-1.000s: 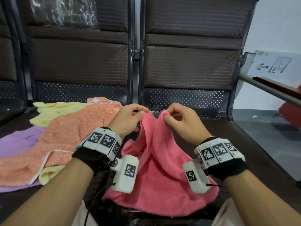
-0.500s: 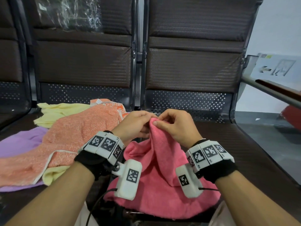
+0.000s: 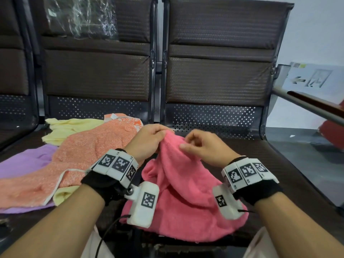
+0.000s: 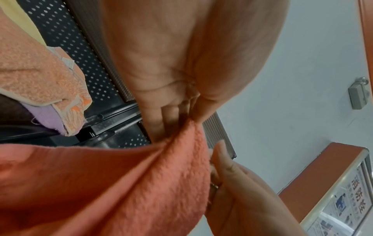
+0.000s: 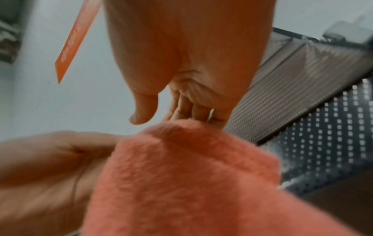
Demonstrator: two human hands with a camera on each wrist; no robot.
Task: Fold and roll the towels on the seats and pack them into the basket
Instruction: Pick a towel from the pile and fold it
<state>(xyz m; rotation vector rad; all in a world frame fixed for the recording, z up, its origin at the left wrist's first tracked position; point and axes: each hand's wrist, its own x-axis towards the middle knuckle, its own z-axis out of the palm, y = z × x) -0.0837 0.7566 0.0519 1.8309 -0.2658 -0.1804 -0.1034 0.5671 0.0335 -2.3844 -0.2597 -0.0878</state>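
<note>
The left hand (image 3: 149, 140) pinches the pink towel (image 3: 182, 192) top, and only the right wrist view shows the right hand (image 5: 187, 63) with loose fingers, holding nothing.

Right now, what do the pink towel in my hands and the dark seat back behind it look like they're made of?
Pink towel: soft terry or fleece-like cloth, going by its fuzzy matte pile and limp folds. Dark seat back: seemingly ribbed leatherette padding above perforated metal, though the look leaves that open.

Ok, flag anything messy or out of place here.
The orange towel, yellow towel and purple towel lie in a rumpled, overlapping heap, unfolded. The pink towel is bunched. No basket in view.
</note>
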